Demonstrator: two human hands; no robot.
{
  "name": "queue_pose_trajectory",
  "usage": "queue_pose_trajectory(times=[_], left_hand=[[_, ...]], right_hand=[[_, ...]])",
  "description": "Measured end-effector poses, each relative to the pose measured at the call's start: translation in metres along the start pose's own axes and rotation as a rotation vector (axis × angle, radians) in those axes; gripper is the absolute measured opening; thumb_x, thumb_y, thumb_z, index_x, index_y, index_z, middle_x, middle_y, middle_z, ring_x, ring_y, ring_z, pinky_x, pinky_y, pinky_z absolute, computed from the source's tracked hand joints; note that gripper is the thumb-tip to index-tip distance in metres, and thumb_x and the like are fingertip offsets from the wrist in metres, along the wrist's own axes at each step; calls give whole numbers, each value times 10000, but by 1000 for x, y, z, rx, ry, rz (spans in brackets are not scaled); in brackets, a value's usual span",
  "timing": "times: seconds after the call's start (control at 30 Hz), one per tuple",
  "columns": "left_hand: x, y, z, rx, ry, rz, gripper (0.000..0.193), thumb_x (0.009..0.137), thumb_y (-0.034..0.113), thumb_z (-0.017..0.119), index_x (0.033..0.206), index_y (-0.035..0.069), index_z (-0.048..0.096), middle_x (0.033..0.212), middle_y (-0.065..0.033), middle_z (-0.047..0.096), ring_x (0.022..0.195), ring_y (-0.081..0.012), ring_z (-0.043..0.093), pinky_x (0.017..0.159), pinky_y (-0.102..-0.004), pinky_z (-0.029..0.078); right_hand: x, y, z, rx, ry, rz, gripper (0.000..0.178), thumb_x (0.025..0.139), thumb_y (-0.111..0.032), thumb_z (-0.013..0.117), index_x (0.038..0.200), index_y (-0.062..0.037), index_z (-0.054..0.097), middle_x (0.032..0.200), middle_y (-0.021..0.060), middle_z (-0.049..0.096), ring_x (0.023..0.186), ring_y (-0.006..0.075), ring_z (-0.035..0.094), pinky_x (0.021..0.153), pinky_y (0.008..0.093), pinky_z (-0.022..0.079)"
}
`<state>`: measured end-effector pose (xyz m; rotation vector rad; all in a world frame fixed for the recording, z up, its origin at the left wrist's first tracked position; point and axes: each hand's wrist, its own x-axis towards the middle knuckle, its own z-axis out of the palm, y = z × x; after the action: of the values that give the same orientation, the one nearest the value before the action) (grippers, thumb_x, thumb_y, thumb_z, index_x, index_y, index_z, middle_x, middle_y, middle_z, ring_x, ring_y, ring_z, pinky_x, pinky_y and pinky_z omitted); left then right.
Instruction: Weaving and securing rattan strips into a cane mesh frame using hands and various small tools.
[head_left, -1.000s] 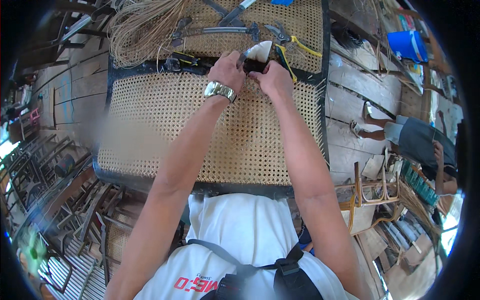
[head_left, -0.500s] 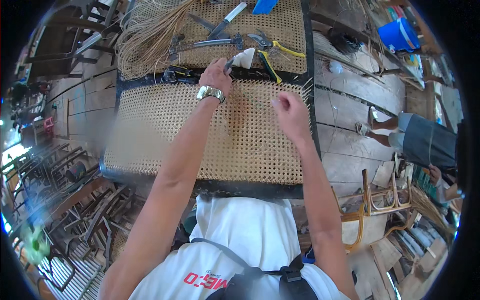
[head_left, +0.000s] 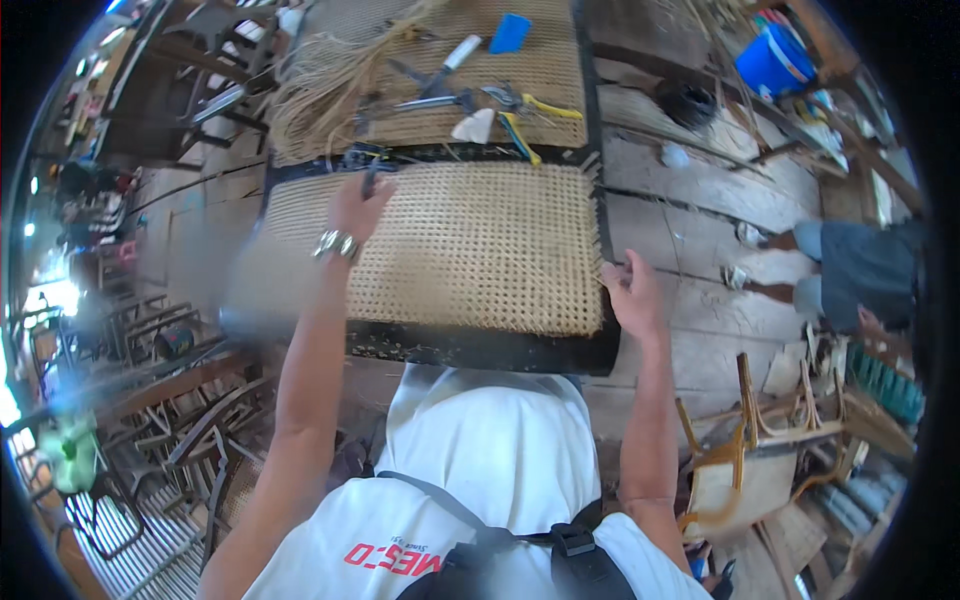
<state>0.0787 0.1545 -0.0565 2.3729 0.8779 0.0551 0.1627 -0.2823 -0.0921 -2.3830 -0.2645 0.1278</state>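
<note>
Below me lies a woven cane panel (head_left: 480, 260) set in a black frame (head_left: 480, 348). My left hand (head_left: 358, 208), with a metal-banded watch on its wrist, is closed around a short dark tool (head_left: 370, 180) over the panel's far left part. Its exact kind is hidden. Beyond that hand, dark-handled hand tools (head_left: 366, 155) rest on the frame's crossbar. My right hand (head_left: 637, 297) is at the panel's right edge, thumb and fingers apart, holding nothing. Cut cane ends stick out along that edge.
On the far cane section lie a hammer (head_left: 435, 102), a white-handled knife (head_left: 452, 62), yellow-handled cutters (head_left: 548, 106), a white lump (head_left: 474, 126), a blue piece (head_left: 510, 33) and loose cane strands (head_left: 325, 90). A person (head_left: 860, 270) stands at right. Chair frames (head_left: 745, 440) stand nearby.
My left hand has moved left and nearer with the dark tool, away from the white lump. My right hand has moved right and nearer, to the panel's edge, and its fingers have spread.
</note>
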Motion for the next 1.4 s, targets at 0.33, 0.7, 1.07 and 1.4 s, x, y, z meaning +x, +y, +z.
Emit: queue_pose_trajectory(times=[0.33,0.7,1.07,1.4], left_hand=[[-52,-26,-20,215,-25,78,408,899,402,716,1008,10,682,800,-151,681,753,-350,656,665,-450,495],[-91,-31,-21,142,-6,128,416,911,350,703,1174,34,639,1139,-180,622,952,-377,655,799,-467,534],[-258,5,-32,-358,168,-221,186,904,148,769,985,3,683,785,-16,658,681,-70,550,619,-237,443],[-312,134,50,-783,-114,-430,146,890,60,735,1022,17,689,764,-37,676,701,-81,594,655,-255,489]], right_hand=[[-99,134,-154,-95,-229,415,304,884,-298,741,856,5,724,717,34,636,699,85,541,622,288,432],[36,22,-103,-332,32,51,536,890,-355,730,1270,6,618,1189,204,657,1070,323,646,918,400,507],[220,-144,128,-678,-334,-268,1184,747,-763,671,1583,-55,221,1539,302,346,1440,454,332,1169,595,266],[249,-129,149,-855,-257,-594,891,882,-647,567,1487,-14,403,1464,273,467,1352,432,470,1084,646,365]])
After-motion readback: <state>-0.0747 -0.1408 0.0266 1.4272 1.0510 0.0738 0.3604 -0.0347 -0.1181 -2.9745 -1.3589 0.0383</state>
